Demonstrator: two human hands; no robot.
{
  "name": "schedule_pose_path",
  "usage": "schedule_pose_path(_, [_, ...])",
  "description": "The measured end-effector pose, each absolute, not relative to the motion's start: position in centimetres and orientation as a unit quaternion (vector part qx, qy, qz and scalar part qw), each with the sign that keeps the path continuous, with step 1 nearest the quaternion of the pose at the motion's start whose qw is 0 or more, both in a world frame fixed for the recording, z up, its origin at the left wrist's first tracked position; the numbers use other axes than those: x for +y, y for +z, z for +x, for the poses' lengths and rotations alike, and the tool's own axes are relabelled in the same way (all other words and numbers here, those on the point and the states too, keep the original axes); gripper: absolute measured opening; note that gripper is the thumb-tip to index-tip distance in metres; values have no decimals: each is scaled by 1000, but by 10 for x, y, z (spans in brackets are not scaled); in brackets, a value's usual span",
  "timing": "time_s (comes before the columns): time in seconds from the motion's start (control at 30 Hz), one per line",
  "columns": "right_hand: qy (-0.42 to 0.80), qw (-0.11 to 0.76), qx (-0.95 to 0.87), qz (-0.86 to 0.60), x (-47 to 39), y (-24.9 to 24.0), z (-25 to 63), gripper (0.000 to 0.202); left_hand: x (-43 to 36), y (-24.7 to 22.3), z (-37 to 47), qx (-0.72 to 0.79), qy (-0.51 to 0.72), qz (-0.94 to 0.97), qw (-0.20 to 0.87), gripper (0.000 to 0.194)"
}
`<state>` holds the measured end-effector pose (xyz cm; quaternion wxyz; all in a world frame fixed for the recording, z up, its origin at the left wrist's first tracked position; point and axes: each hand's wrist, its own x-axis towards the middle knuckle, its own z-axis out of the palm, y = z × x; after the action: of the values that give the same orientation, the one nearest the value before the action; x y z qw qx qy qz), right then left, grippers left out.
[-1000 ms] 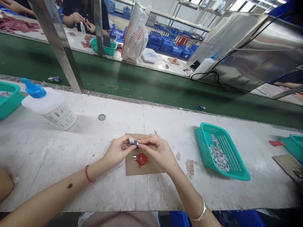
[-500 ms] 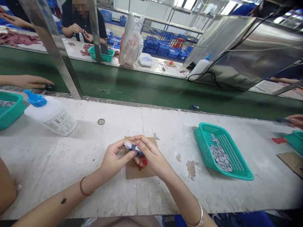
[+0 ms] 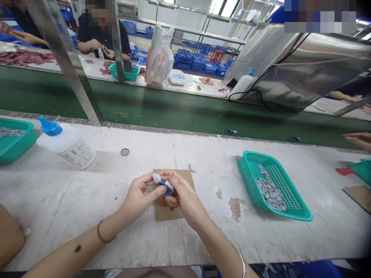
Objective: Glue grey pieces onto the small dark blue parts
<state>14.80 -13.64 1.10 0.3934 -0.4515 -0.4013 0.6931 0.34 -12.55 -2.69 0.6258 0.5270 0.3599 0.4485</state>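
A small dark blue and white piece, its exact kind unclear, is held over a square of brown cardboard. My left hand pinches its near side between thumb and fingers. On the other side, my right hand has its fingers closed around it, with the thumb near the white part. Both hands partly cover the piece and the cardboard. Right of my hands is a green plastic basket holding many small grey-white pieces.
A white bottle with a blue nozzle and a bottle cap are at left, near another green basket. Beyond the table runs a green belt carrying blue pieces. A metal post rises at left. A co-worker's hand is at right.
The blue piece has tilted in my hands, showing more of its blue side. The red thing beneath them is out of sight. A co-worker's hand has left the belt at left; another blue piece lies on it at right.
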Motion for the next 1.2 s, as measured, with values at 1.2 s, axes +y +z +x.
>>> schedule_pose_path(1.2, [52,211,-638,-739,-134,-14,472,7,106,-34,-6,641,253,718,100,28])
